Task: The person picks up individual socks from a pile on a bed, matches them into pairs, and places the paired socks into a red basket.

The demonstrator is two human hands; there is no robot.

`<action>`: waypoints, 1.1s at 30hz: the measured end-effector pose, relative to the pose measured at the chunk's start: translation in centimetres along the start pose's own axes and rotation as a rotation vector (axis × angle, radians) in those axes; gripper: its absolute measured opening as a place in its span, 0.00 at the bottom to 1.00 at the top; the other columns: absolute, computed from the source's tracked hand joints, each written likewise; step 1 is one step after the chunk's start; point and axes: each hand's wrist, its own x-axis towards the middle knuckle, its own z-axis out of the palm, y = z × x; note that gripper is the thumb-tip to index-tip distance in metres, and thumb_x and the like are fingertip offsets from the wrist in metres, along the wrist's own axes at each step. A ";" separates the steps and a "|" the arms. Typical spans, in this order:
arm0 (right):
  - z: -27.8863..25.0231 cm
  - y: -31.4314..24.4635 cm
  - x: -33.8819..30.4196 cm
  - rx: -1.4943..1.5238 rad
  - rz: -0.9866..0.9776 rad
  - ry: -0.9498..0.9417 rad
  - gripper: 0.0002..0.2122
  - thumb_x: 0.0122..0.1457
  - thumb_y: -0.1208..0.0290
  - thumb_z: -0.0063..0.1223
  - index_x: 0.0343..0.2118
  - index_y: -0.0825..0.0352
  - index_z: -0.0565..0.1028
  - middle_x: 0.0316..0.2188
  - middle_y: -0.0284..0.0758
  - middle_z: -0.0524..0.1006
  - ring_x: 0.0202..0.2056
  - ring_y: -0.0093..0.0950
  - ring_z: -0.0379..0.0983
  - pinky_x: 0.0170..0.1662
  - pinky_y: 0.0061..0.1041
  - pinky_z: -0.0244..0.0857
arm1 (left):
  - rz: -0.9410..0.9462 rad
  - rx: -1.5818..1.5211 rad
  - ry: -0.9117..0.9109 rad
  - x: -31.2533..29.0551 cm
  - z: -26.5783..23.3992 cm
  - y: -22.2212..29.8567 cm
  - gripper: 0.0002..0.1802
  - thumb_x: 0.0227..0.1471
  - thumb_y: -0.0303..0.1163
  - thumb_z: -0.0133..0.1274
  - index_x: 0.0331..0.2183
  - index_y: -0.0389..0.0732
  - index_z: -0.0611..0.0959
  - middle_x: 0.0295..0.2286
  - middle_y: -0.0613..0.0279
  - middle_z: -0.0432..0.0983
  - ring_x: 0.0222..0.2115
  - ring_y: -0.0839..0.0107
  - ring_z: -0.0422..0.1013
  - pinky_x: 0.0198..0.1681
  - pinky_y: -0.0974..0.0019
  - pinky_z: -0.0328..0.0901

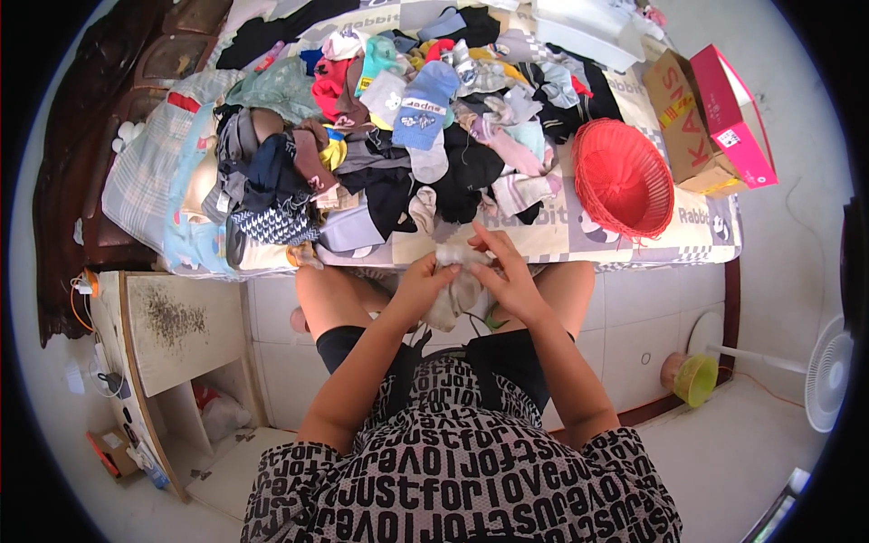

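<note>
Between my knees, at the near edge of the bed, I hold a pale grey-white sock (445, 312) that hangs down from my fingers. My left hand (422, 284) is closed on the sock's upper part from the left. My right hand (504, 274) grips the same bunched part from the right, its index finger raised and bent. Just beyond my hands lies a large heap of socks and clothes, including a blue sock (424, 100) on top and a crumpled white sock (423, 206) at the near side.
A red woven basket (588, 172) lies tilted at the right of the bed, beside a brown carton (674, 113) and a pink box (729, 100). A white plastic bin (588, 32) stands at the back. A wooden cabinet (186, 330) is at lower left; a white fan (826, 373) stands at right.
</note>
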 end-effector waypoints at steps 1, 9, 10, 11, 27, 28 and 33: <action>0.0 0.4 0.0 -0.010 0.039 -0.008 0.13 0.52 0.76 0.51 0.42 0.68 0.73 0.34 0.34 0.69 0.34 0.24 0.67 0.31 0.18 0.62 | 0.060 0.093 -0.001 0.1 -0.2 -0.3 0.13 0.51 0.33 0.51 0.38 0.38 0.75 0.29 0.70 0.73 0.28 0.81 0.67 0.32 0.76 0.63; 0.6 1.7 -0.2 -0.451 -0.223 0.083 0.14 0.46 0.81 0.54 0.38 0.68 0.73 0.31 0.36 0.70 0.30 0.32 0.69 0.31 0.24 0.64 | -0.160 -0.066 0.030 0.4 -0.1 -1.1 0.13 0.52 0.37 0.50 0.35 0.38 0.76 0.27 0.69 0.73 0.26 0.80 0.69 0.31 0.75 0.63; 0.6 2.0 0.0 -0.521 -0.296 0.097 0.14 0.45 0.82 0.55 0.38 0.68 0.73 0.31 0.37 0.70 0.31 0.33 0.69 0.31 0.25 0.65 | -0.175 -0.165 0.021 0.2 0.4 -0.2 0.13 0.52 0.38 0.50 0.35 0.38 0.76 0.26 0.69 0.73 0.26 0.79 0.69 0.30 0.75 0.64; 0.5 2.3 -0.1 -0.590 -0.369 0.111 0.14 0.44 0.82 0.55 0.37 0.68 0.73 0.31 0.37 0.70 0.32 0.35 0.69 0.32 0.26 0.65 | -0.189 -0.263 0.013 0.1 0.8 0.4 0.14 0.52 0.39 0.49 0.35 0.38 0.75 0.26 0.68 0.73 0.26 0.78 0.70 0.30 0.74 0.64; 0.8 5.0 -0.8 0.224 0.250 0.161 0.16 0.50 0.84 0.48 0.44 0.69 0.67 0.34 0.31 0.71 0.36 0.19 0.67 0.39 0.17 0.62 | -0.055 -0.424 -0.136 -0.8 0.2 1.8 0.19 0.53 0.37 0.48 0.42 0.33 0.72 0.35 0.59 0.73 0.34 0.72 0.71 0.37 0.69 0.67; 0.8 5.4 -0.8 0.202 0.224 0.185 0.16 0.49 0.84 0.48 0.43 0.69 0.67 0.34 0.31 0.72 0.36 0.20 0.68 0.39 0.18 0.63 | -0.026 -0.481 -0.160 -1.0 0.4 2.0 0.19 0.53 0.37 0.48 0.43 0.33 0.71 0.37 0.58 0.73 0.36 0.71 0.71 0.39 0.69 0.67; 1.5 6.5 -1.1 0.038 0.179 0.317 0.17 0.46 0.82 0.52 0.42 0.70 0.68 0.35 0.35 0.74 0.34 0.22 0.69 0.36 0.20 0.66 | 0.097 -0.250 -0.074 -0.6 1.6 0.6 0.18 0.51 0.31 0.51 0.42 0.32 0.71 0.37 0.60 0.72 0.36 0.72 0.70 0.41 0.70 0.65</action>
